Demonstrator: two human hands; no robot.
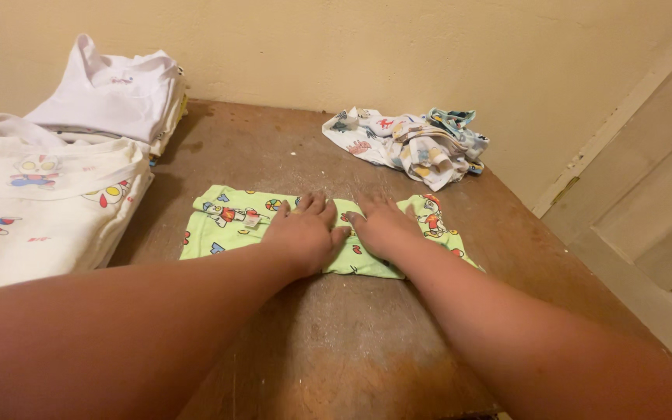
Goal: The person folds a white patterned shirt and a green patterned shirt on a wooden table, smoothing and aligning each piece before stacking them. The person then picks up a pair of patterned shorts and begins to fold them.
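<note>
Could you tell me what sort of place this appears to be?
Probably a room in a home, used for folding laundry. A worn wooden table stands in the corner of plain cream walls, beside a panelled door. Stacks of folded children's clothes lie on it, and both hands press a green printed garment flat.

A home corner: worn wooden table [336, 342] against a cream wall [398, 47], folded children's clothes [48, 194] stacked left, panelled door [647, 210] right.
</note>
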